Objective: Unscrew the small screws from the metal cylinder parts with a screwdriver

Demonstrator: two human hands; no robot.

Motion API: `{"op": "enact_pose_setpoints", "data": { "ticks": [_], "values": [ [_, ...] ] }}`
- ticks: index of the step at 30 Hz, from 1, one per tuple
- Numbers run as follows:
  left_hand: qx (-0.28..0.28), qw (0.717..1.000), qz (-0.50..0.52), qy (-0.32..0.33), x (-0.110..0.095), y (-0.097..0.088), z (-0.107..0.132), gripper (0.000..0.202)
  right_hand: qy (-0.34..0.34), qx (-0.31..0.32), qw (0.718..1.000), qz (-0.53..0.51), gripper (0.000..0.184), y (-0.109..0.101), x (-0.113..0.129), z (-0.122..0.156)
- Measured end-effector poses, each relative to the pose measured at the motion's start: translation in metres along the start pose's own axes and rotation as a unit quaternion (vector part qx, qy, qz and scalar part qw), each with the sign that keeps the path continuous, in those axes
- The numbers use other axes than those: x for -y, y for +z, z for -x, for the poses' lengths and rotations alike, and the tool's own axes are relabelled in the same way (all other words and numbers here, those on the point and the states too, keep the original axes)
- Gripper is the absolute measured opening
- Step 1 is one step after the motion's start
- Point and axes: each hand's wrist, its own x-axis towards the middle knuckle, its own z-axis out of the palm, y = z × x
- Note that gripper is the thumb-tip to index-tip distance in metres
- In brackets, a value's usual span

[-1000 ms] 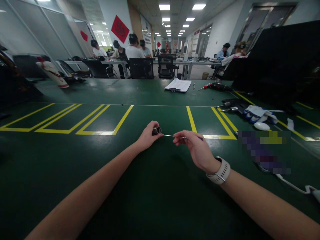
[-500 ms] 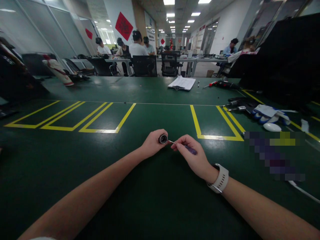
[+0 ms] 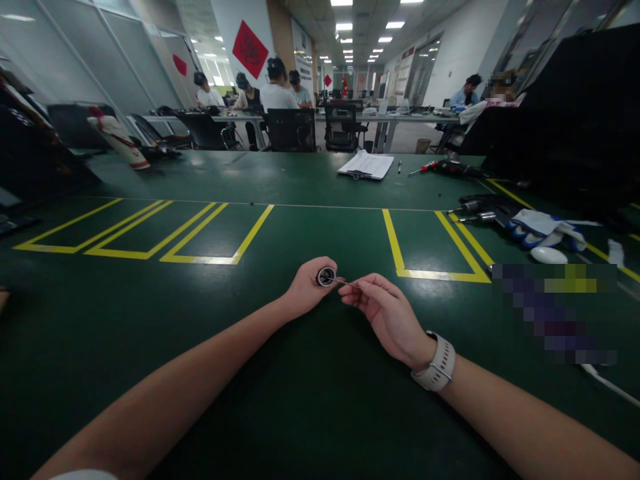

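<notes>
My left hand (image 3: 309, 283) is closed around a short dark cylinder with an open, metal-rimmed round end (image 3: 326, 277) turned toward me. From the right, the thin metal shaft of a small screwdriver (image 3: 346, 283) reaches to the cylinder's mouth; how deep its tip sits I cannot tell. My right hand (image 3: 387, 310) pinches the screwdriver between thumb and fingers, with its palm turned partly up. The hand now hides the screwdriver's handle. Both hands are just above the green tabletop (image 3: 310, 400).
Yellow tape outlines (image 3: 200, 260) mark the table. A clipboard with papers (image 3: 367, 165) lies toward the back. At right are a power tool (image 3: 457, 167), gloves (image 3: 543, 227), a white oval object (image 3: 549, 255) and a blurred patch with a white cable (image 3: 613, 387). People sit beyond.
My right hand has rolled so its palm shows more, and the purple handle visible before is now hidden. The left hand keeps its hold on the cylinder. The view has shifted slightly.
</notes>
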Motion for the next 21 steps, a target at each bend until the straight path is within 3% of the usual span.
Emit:
{"op": "enact_pose_setpoints", "data": {
  "ticks": [4,10,17,21],
  "values": [
    [-0.002,1.000,-0.017,-0.010,-0.0040,-0.0006,0.0000,0.018,-0.008,-0.008,1.000,0.000,0.009,0.0008,-0.0007,0.0012],
    [-0.008,0.994,-0.109,-0.027,-0.0017,-0.0017,0.0007,0.018,-0.059,-0.014,0.991,0.118,0.008,-0.0005,-0.0072,0.0058],
    [-0.007,0.997,-0.077,-0.011,0.0013,-0.0016,0.0010,0.019,-0.007,-0.007,1.000,-0.006,0.009,-0.0018,-0.0018,-0.0001],
    [0.002,0.998,-0.058,-0.004,0.0027,-0.0014,0.0012,0.019,-0.001,-0.011,1.000,-0.008,0.010,-0.0015,-0.0003,-0.0008]
  ]
}}
